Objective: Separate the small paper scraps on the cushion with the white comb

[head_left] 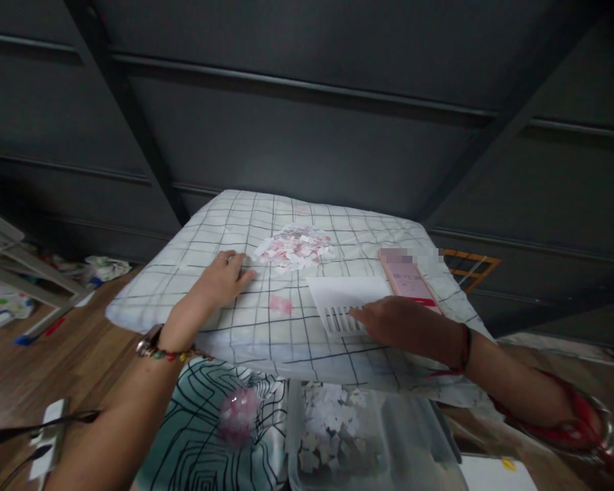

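My left hand [228, 278] rests on the checked cloth with its fingers apart, holding nothing. Just beyond its fingertips lies a loose pile of white and pink paper scraps [297, 247]. My right hand [389, 320] is closed at the right side of a flat white piece with a row of slots [342, 300], its fingertips over the slotted end. Part of that piece is hidden under the hand. A pink phone [406, 276] showing a timer lies just beyond the right hand. Between my hands is a small pink patch [280, 304] on the cloth.
The cloth-covered table [266, 341] stands against a dark panelled wall [307, 136]. Below its front edge are a clear plastic bin [383, 436] with white paper scraps and a pink translucent bundle [239, 412] on patterned fabric. A power strip [51, 436] lies at the left.
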Tool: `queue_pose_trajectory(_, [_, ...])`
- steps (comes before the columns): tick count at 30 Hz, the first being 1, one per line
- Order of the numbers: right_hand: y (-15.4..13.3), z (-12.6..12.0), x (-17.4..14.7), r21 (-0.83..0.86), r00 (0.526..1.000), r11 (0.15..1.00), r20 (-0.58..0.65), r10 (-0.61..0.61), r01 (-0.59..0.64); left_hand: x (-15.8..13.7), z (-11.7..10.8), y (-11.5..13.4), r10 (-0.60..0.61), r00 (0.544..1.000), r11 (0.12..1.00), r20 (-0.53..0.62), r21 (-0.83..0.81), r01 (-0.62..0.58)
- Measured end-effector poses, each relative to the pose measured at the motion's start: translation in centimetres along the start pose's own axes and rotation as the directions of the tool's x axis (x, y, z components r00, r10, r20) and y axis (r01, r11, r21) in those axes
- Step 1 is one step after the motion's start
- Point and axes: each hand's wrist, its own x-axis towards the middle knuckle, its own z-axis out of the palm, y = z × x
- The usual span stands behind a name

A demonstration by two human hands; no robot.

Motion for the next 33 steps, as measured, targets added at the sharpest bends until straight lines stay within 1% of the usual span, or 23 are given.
queue_pose_trajectory(3, [-0.2,-0.4,0.3,0.070,0.999,0.997,0.001,-0.037,0.037,-0.2,1.3,-0.3,-0.054,0.999,0.994,-0.008,0.097,0.055])
queue_pose_trajectory(4, [-0.3,-0.5,0.4,0.067,0.999,0.997,0.003,-0.042,0.042,-0.4,1.6,-0.3,-0.062,0.998,0.990,-0.020,0.122,0.064])
queue_pose_trajectory(8, [-1.4,-0.7,0.8,-0.070,0.998,0.995,0.009,-0.070,0.070,-1.0,2.1,0.0,-0.087,0.995,0.978,-0.047,0.186,0.095])
queue_pose_trajectory(12, [-2.7,-1.1,0.9,-0.127,1.000,0.992,-0.028,0.010,-0.014,-1.2,2.0,0.1,-0.089,0.995,0.974,-0.049,0.205,0.098])
queue_pose_trajectory(14, [-2.6,-1.7,0.7,-0.135,0.993,0.989,-0.106,0.052,-0.066,-1.2,2.0,-0.1,-0.075,0.995,0.977,-0.065,0.196,0.087])
queue_pose_trajectory(16, [-2.0,-2.3,0.6,-0.111,0.971,0.984,-0.209,0.116,-0.141,-1.1,2.2,-0.4,-0.065,0.995,0.980,-0.079,0.183,0.079])
queue_pose_trajectory(17, [-1.5,-2.5,0.6,-0.085,0.956,0.977,-0.240,0.169,-0.194,-1.1,2.3,-0.6,-0.065,0.995,0.982,-0.079,0.175,0.078])
queue_pose_trajectory(19, [-0.4,-2.8,0.6,-0.013,0.929,0.959,-0.253,0.269,-0.282,-0.8,2.4,-1.0,-0.056,0.996,0.985,-0.064,0.159,0.066])
queue_pose_trajectory(20, [0.3,-2.8,0.6,0.029,0.920,0.953,-0.256,0.297,-0.300,-0.6,2.4,-1.1,-0.042,0.998,0.988,-0.052,0.150,0.049])
queue_pose_trajectory(21, [0.9,-2.7,0.6,0.078,0.917,0.956,-0.270,0.294,-0.284,-0.4,2.3,-1.2,-0.026,0.998,0.990,-0.050,0.141,0.033])
queue_pose_trajectory(23, [2.1,-2.3,0.6,0.179,0.921,0.968,-0.318,0.227,-0.176,0.0,2.2,-1.0,-0.014,0.996,0.992,-0.087,0.127,0.025])
queue_pose_trajectory(25, [3.1,-2.1,0.6,0.249,0.928,0.965,-0.337,0.161,-0.077,0.2,2.1,-0.5,-0.046,0.986,0.991,-0.162,0.120,0.066])
queue_pose_trajectory(26, [3.5,-2.0,0.6,0.261,0.927,0.963,-0.342,0.152,-0.062,0.3,2.1,-0.2,-0.072,0.978,0.988,-0.195,0.117,0.096])
queue_pose_trajectory(28, [4.2,-2.2,0.6,0.235,0.912,0.967,-0.368,0.181,-0.097,0.2,2.3,0.6,-0.106,0.969,0.985,-0.224,0.113,0.134])
queue_pose_trajectory(29, [4.4,-2.4,0.6,0.204,0.894,0.970,-0.397,0.207,-0.134,0.0,2.5,0.9,-0.116,0.966,0.984,-0.232,0.108,0.144])
queue_pose_trajectory(31, [4.9,-2.8,0.7,0.126,0.852,0.970,-0.465,0.241,-0.206,-0.3,2.9,1.3,-0.119,0.966,0.984,-0.229,0.102,0.145])
queue_pose_trajectory(33, [5.4,-3.0,1.0,0.051,0.835,0.967,-0.494,0.242,-0.250,-0.6,3.1,1.4,-0.109,0.971,0.985,-0.212,0.108,0.135])
